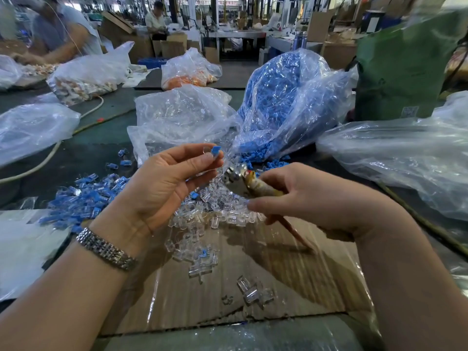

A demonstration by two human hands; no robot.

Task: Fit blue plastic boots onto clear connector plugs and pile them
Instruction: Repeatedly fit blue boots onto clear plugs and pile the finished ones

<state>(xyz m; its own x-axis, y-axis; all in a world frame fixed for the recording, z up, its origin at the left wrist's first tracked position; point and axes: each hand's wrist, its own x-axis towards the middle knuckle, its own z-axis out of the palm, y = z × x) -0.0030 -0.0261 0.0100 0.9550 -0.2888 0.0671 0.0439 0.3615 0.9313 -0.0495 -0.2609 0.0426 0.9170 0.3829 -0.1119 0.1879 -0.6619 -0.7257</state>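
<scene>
Your left hand (167, 181) raised palm up, fingertips pinching a clear plug with a blue boot (214, 152), your right hand (311, 196) curled round what looks like a small hammer (243, 182), finished pile (86, 196) at left, loose clear plugs (215, 211) on cardboard (253, 287) below.

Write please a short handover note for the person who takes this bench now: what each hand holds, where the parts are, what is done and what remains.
Left hand: raised, fingertips pinch one clear plug with blue boot.
Right hand: grips a metal-headed tool by its wooden handle.
Parts: loose clear plugs heaped on the cardboard between the hands; more in the clear bag; blue boots spill from the big bag.
Done: a pile of fitted pieces lies left of the cardboard.
Left: many bare plugs need boots; the piece in hand is not yet on the pile.
</scene>
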